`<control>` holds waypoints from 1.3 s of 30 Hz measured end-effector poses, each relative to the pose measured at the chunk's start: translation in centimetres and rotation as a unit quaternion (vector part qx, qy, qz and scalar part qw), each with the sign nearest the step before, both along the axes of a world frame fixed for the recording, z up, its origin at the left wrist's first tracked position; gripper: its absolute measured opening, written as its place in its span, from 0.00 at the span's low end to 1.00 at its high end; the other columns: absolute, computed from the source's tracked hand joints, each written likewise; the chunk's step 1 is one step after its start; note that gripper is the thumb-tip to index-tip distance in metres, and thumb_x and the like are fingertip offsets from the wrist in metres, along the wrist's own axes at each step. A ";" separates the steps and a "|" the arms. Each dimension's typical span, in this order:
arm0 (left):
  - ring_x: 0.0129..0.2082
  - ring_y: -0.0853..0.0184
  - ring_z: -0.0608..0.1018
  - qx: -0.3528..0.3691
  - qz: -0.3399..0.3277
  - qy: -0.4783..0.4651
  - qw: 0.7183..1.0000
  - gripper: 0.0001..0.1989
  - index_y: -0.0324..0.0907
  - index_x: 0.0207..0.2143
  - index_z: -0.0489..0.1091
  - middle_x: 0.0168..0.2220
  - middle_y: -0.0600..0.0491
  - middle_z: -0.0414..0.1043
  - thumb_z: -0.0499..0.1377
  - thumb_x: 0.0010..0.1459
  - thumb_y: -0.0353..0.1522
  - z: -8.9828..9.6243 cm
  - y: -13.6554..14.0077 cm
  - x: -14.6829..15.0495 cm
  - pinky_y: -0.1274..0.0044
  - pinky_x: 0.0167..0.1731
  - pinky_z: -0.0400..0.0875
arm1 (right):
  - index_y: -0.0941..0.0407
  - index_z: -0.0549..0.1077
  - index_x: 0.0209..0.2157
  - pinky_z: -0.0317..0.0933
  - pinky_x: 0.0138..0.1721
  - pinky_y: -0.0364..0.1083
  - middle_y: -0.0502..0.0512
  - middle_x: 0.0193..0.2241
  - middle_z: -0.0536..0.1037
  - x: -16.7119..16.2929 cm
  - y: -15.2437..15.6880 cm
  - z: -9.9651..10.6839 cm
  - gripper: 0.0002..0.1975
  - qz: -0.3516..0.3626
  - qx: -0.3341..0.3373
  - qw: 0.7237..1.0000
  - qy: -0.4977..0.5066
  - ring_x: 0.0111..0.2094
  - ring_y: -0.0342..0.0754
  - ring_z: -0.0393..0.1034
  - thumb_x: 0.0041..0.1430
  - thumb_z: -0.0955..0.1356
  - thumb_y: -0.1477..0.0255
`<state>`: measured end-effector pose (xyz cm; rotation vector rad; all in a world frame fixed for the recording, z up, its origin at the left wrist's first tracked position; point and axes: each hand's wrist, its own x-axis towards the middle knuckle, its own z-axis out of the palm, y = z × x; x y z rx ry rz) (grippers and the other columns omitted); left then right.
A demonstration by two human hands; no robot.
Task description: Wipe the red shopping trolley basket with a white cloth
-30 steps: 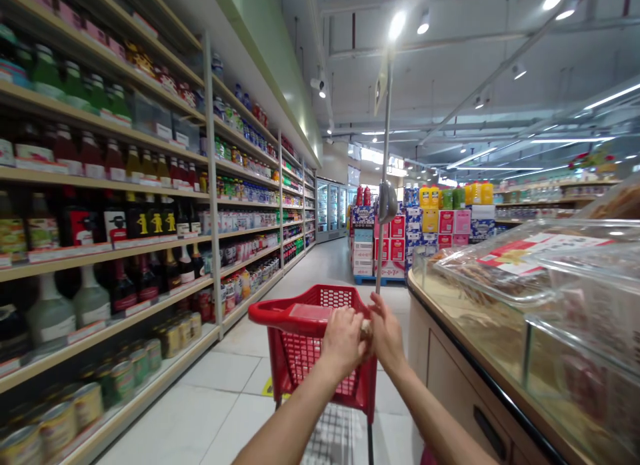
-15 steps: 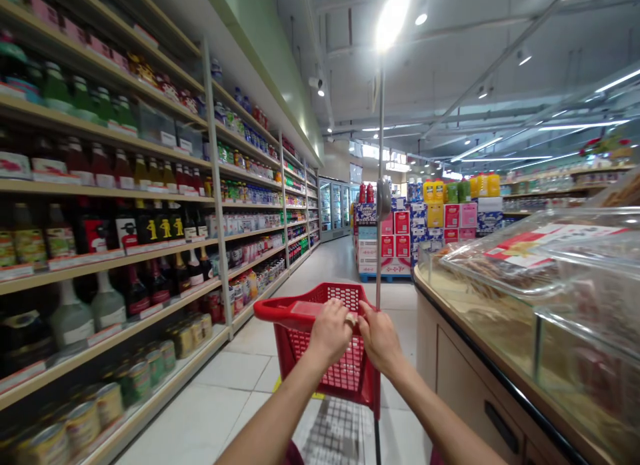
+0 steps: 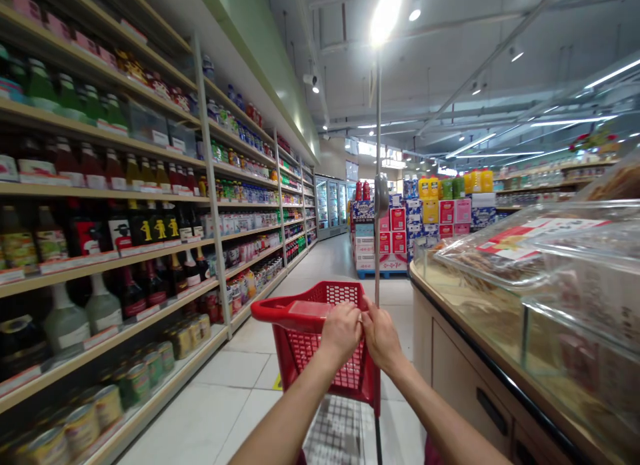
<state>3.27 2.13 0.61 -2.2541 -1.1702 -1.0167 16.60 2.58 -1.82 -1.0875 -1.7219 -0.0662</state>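
Note:
In front of me stands a red plastic shopping cart (image 3: 327,371) with lattice walls. My left hand (image 3: 342,330) is closed over the right part of its handle (image 3: 280,309). Right beside it, my right hand (image 3: 381,335) grips the handle's right end, close to a tall metal pole (image 3: 379,251) that rises from the cart's right side. The two hands touch or nearly touch. Fingers wrap the bar, and their tips are partly hidden.
Shelves of bottles (image 3: 145,295) and cans (image 3: 105,405) line the left. On the right runs a counter (image 3: 455,365) with clear plastic packages (image 3: 520,248). Stacked boxes (image 3: 391,241) stand ahead, with glass-door fridges (image 3: 330,201) farther back. The tiled floor (image 3: 250,378) runs between.
My left hand has slid a little right along the handle, closer to my right hand. The view has shifted slightly, so shelves and counter sit a bit farther left.

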 end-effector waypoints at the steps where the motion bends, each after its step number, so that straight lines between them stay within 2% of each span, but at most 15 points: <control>1: 0.42 0.66 0.70 -0.001 -0.014 0.008 1.000 0.08 0.41 0.32 0.68 0.38 0.51 0.71 0.50 0.51 0.28 0.1 0.0 0.3 0.72 0.47 0.65 | 0.59 0.61 0.51 0.57 0.44 0.50 0.57 0.33 0.75 0.3 0.0 -0.1 0.21 0.012 -0.001 1.000 0.008 0.38 0.48 0.67 0.60 0.53 0.66; 6: 0.42 0.64 0.70 0.006 0.005 -0.021 1.000 0.12 0.39 0.35 0.67 0.38 0.47 0.70 0.45 0.54 0.25 0.8 0.2 -1.4 0.66 0.45 0.67 | 0.59 0.58 0.54 0.60 0.40 0.48 0.56 0.33 0.75 1.2 -0.6 0.8 0.25 0.027 -0.063 0.991 0.113 0.36 0.49 0.69 0.59 0.51 0.62; 9: 0.42 0.65 0.71 0.007 -0.015 -0.007 1.000 0.12 0.40 0.33 0.68 0.37 0.49 0.71 0.47 0.53 0.25 0.2 0.1 1.4 0.69 0.47 0.66 | 0.59 0.53 0.56 0.61 0.36 0.47 0.57 0.33 0.76 1.4 -0.8 1.4 0.28 0.025 -0.099 0.978 0.184 0.32 0.48 0.71 0.59 0.48 0.60; 11: 0.43 0.67 0.70 0.011 -0.040 0.006 0.999 0.12 0.40 0.37 0.68 0.39 0.50 0.71 0.48 0.53 0.25 -0.3 0.0 3.6 0.72 0.47 0.66 | 0.59 0.51 0.56 0.61 0.36 0.47 0.58 0.37 0.75 1.8 -0.7 1.5 0.29 0.039 -0.097 0.977 0.187 0.33 0.48 0.71 0.59 0.48 0.58; 13: 0.44 0.68 0.70 0.017 -0.059 0.024 0.998 0.12 0.41 0.38 0.67 0.41 0.50 0.71 0.49 0.53 0.26 -0.5 0.1 3.9 0.73 0.48 0.65 | 0.60 0.50 0.57 0.61 0.36 0.47 0.58 0.37 0.75 2.4 -0.6 1.4 0.29 0.056 -0.096 0.977 0.180 0.33 0.48 0.71 0.58 0.49 0.58; 16: 0.44 0.67 0.71 0.026 -0.042 0.034 0.998 0.10 0.41 0.36 0.68 0.40 0.50 0.71 0.50 0.53 0.27 -0.1 0.5 0.1 0.70 0.48 0.65 | 0.61 0.51 0.56 0.61 0.35 0.47 0.57 0.32 0.76 3.2 -0.4 1.3 0.29 0.051 -0.104 0.978 0.173 0.32 0.48 0.71 0.58 0.51 0.58; 19: 0.44 0.63 0.70 0.036 0.033 -0.020 0.999 0.13 0.38 0.39 0.67 0.41 0.46 0.70 0.46 0.55 0.26 0.3 0.6 -3.3 0.65 0.45 0.66 | 0.60 0.57 0.54 0.60 0.36 0.47 0.57 0.33 0.76 2.8 -0.3 1.6 0.26 0.002 -0.096 0.988 0.122 0.34 0.49 0.71 0.58 0.52 0.62; 21: 0.45 0.63 0.70 0.038 0.039 -0.022 0.998 0.13 0.38 0.39 0.67 0.42 0.45 0.70 0.46 0.54 0.26 -0.1 0.6 -2.8 0.64 0.46 0.66 | 0.59 0.59 0.52 0.60 0.36 0.47 0.57 0.33 0.76 2.2 -0.3 1.7 0.23 -0.012 -0.090 0.994 0.059 0.33 0.49 0.70 0.58 0.53 0.64; 25: 0.48 0.65 0.68 0.038 -0.038 0.036 0.998 0.13 0.39 0.40 0.67 0.44 0.48 0.69 0.51 0.52 0.27 -0.9 0.8 0.0 0.68 0.50 0.63 | 0.60 0.63 0.50 0.57 0.42 0.49 0.58 0.31 0.76 1.4 -0.4 1.5 0.22 0.004 -0.064 0.997 -0.031 0.36 0.50 0.69 0.58 0.55 0.65; 27: 0.47 0.65 0.68 0.032 -0.035 0.028 0.998 0.13 0.40 0.40 0.67 0.44 0.49 0.70 0.51 0.51 0.27 -0.7 1.0 -1.1 0.69 0.49 0.64 | 0.61 0.62 0.50 0.56 0.43 0.50 0.59 0.33 0.76 1.6 -0.5 1.3 0.22 0.016 -0.056 0.998 -0.022 0.38 0.50 0.69 0.58 0.53 0.66; 30: 0.44 0.63 0.71 0.029 0.035 -0.037 0.998 0.13 0.38 0.39 0.67 0.40 0.46 0.71 0.46 0.54 0.27 0.0 1.3 -4.8 0.65 0.45 0.66 | 0.60 0.63 0.49 0.56 0.44 0.51 0.59 0.38 0.74 1.9 -0.4 1.0 0.22 0.023 -0.039 0.999 0.024 0.40 0.50 0.68 0.58 0.53 0.66; 32: 0.43 0.62 0.71 0.032 0.061 -0.059 0.996 0.15 0.37 0.37 0.67 0.38 0.45 0.72 0.43 0.56 0.26 0.2 1.1 -5.6 0.62 0.44 0.66 | 0.60 0.64 0.48 0.56 0.45 0.52 0.58 0.38 0.74 1.9 -0.5 0.8 0.21 0.009 -0.027 0.998 0.053 0.38 0.49 0.68 0.57 0.54 0.66; 34: 0.44 0.64 0.71 0.032 0.047 -0.047 0.997 0.13 0.39 0.37 0.67 0.39 0.47 0.72 0.44 0.56 0.27 0.0 0.8 -3.9 0.65 0.46 0.65 | 0.60 0.65 0.47 0.55 0.45 0.53 0.57 0.35 0.75 1.7 -0.6 0.5 0.21 -0.006 -0.017 0.997 0.069 0.36 0.49 0.68 0.56 0.55 0.66; 37: 0.47 0.67 0.69 0.035 -0.031 0.022 0.999 0.11 0.41 0.38 0.67 0.43 0.49 0.70 0.50 0.54 0.30 -0.5 0.3 -0.1 0.70 0.50 0.62 | 0.60 0.65 0.46 0.55 0.44 0.53 0.57 0.33 0.76 2.0 -0.8 0.2 0.21 -0.009 0.000 0.998 0.068 0.34 0.49 0.69 0.56 0.55 0.66; 39: 0.48 0.67 0.68 0.039 -0.056 0.048 0.997 0.12 0.40 0.40 0.67 0.45 0.49 0.69 0.50 0.53 0.29 -0.5 0.1 0.1 0.71 0.50 0.62 | 0.59 0.65 0.46 0.56 0.44 0.53 0.57 0.33 0.76 2.7 -0.7 0.0 0.20 -0.014 0.007 0.998 0.061 0.34 0.49 0.68 0.56 0.55 0.66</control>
